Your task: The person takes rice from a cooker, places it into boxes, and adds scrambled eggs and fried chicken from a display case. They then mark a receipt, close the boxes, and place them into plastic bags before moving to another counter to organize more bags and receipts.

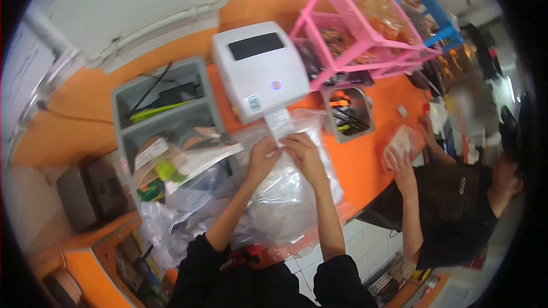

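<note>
A white printer [260,71] with a dark top panel stands on the orange counter, and a printed paper slip [279,124] hangs out of its front. My left hand [264,158] pinches the lower left end of the slip. On its lower right edge, my right hand [301,151] has its fingers closed on the same paper. The slip still reaches up to the printer's front edge. Beneath both hands lie clear plastic bags [282,194], spread over the counter's front.
Left of the printer is a grey divided bin [165,120] holding packets. To the right are a small container of utensils [349,114], a pink rack [365,40] and a blue rack [431,11]. At the right, a co-worker [456,205] touches a plastic-wrapped item [401,142].
</note>
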A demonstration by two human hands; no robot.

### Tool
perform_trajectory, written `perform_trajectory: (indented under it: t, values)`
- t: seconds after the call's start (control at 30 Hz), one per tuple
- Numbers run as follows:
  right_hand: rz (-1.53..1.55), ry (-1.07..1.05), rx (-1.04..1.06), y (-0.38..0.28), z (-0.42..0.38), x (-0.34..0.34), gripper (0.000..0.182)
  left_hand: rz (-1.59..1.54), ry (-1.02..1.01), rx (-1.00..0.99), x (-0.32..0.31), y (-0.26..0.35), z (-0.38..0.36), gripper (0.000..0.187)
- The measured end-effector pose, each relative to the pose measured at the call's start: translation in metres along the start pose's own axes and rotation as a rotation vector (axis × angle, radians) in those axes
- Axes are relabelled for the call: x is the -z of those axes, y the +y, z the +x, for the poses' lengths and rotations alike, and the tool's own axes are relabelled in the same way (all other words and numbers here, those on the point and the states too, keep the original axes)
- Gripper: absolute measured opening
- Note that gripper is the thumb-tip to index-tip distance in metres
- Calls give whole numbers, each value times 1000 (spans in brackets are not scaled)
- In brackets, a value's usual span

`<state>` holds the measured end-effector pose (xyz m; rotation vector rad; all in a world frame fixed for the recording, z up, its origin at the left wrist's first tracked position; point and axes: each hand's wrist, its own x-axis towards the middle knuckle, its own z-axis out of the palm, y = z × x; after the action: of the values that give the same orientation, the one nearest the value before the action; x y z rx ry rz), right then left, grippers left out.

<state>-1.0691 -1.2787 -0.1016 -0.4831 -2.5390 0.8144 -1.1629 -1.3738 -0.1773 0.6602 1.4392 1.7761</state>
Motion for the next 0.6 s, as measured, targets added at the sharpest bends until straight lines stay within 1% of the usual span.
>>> perform_trajectory:
  t: [0.07, 0.1, 0.13, 0.2, 0.27, 0.37, 0.47, 0.57, 0.6]
  values:
    - [-14, -13, 3, 6, -3, 3, 22, 76, 15, 108, 2, 6, -1, 14]
    - [-62, -41, 69, 10, -4, 4, 18, 65, 2, 109, 3, 9, -3, 13]
    - [-36, -34, 35, 5, -2, 7, 16, 59, -5, 107, 3, 12, -4, 11]
    - [-41, -17, 82, 7, 0, 7, 15, 81, 30, 50, 1, 15, -5, 7]
    - [-88, -31, 122, 9, -1, 7, 16, 93, 43, 48, -1, 13, -6, 9]
    - [-63, -56, 84, 12, -2, 5, 16, 112, 56, 68, 2, 14, -5, 11]
    - [-64, -45, 101, 10, -2, 6, 17, 153, 74, 74, -1, 19, -6, 13]
    - [-117, -6, 183, 8, -1, 7, 21, 165, 78, 65, -1, 22, -5, 14]
    - [-124, -22, 188, 9, -1, 7, 19, 161, 76, 63, -1, 23, -5, 14]
